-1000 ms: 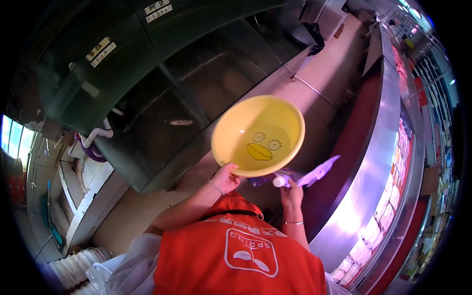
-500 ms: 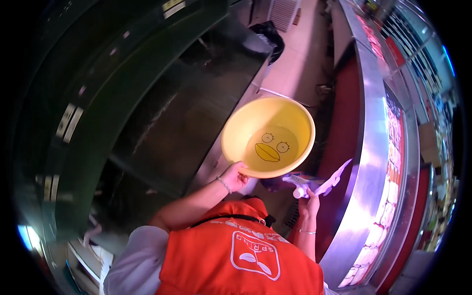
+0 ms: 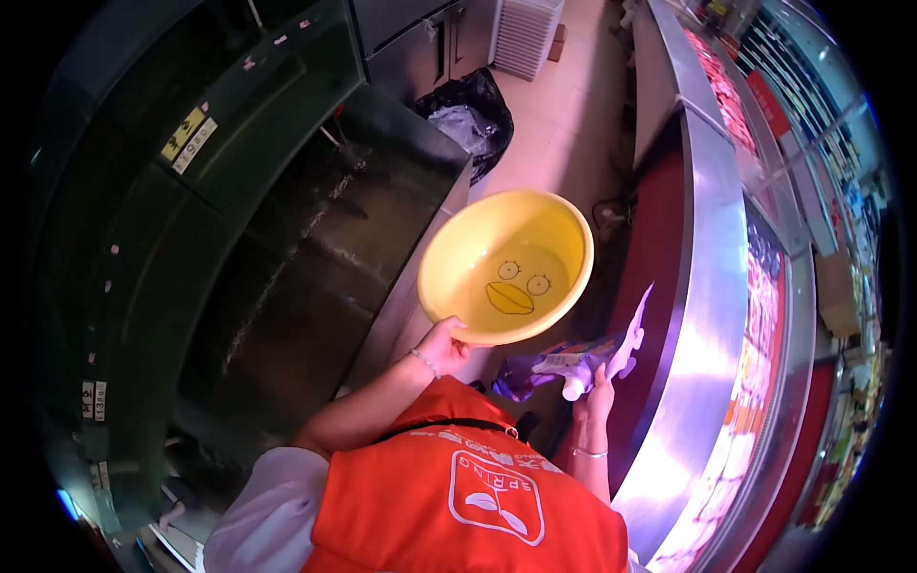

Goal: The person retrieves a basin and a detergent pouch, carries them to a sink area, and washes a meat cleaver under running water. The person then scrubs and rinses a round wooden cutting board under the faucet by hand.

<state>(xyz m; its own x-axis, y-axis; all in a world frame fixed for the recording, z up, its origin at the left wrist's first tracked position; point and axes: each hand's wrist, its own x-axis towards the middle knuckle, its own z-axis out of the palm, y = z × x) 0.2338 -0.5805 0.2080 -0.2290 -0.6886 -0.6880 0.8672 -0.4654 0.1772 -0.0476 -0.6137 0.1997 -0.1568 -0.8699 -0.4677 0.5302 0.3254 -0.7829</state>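
My left hand grips the near-left rim of a round yellow basin, fingers closed over its edge. The basin is tilted, and a cartoon face with two eyes and a yellow beak shows on its inside bottom. I cannot tell whether it holds any liquid. To the right and a little lower, my right hand is closed on a purple soft pouch with a white cap. The pouch hangs beside the basin, apart from it, with its pale purple edge sticking up.
A dark glass-sided tank stands along the left, with price labels above it. On the right runs a display counter with a metal edge and packed goods. A black bin bag sits on the floor ahead.
The view has turned, bringing more of the tank and bin bag into sight. The basin sits slightly further left. More of the purple pouch shows; both hands keep their hold.
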